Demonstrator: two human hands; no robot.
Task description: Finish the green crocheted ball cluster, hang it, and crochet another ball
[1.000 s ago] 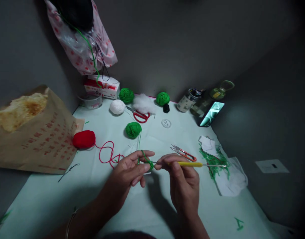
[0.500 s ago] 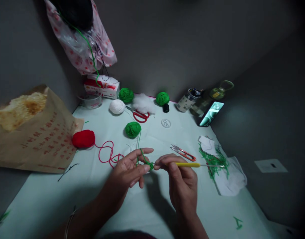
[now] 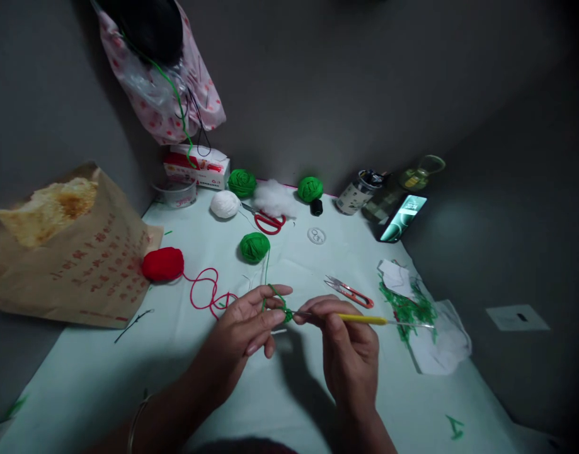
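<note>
My left hand (image 3: 249, 325) pinches a small piece of green crochet (image 3: 288, 313) between thumb and fingers. Green yarn runs over its raised index finger and back to a green yarn ball (image 3: 254, 248). In my right hand (image 3: 348, 340) is a crochet hook with a yellow handle (image 3: 362, 319), gripped like a pen. The hook's metal tip meets the green piece, though the stitch itself is too small to make out. Behind my right hand lie orange thread snips (image 3: 349, 292). A red yarn strand (image 3: 204, 289) curls beside my left hand.
A red yarn ball (image 3: 163, 264) and a paper bag with flatbread (image 3: 72, 258) are at left. Farther back are a white yarn ball (image 3: 225, 205), red-handled scissors (image 3: 270, 222) and white stuffing (image 3: 276, 198). A lit phone (image 3: 402, 219) leans at right, behind green yarn scraps (image 3: 407, 312).
My right hand has drawn the hook slightly to the right, showing more of its metal shaft by the green piece. The whole view has shifted a little.
</note>
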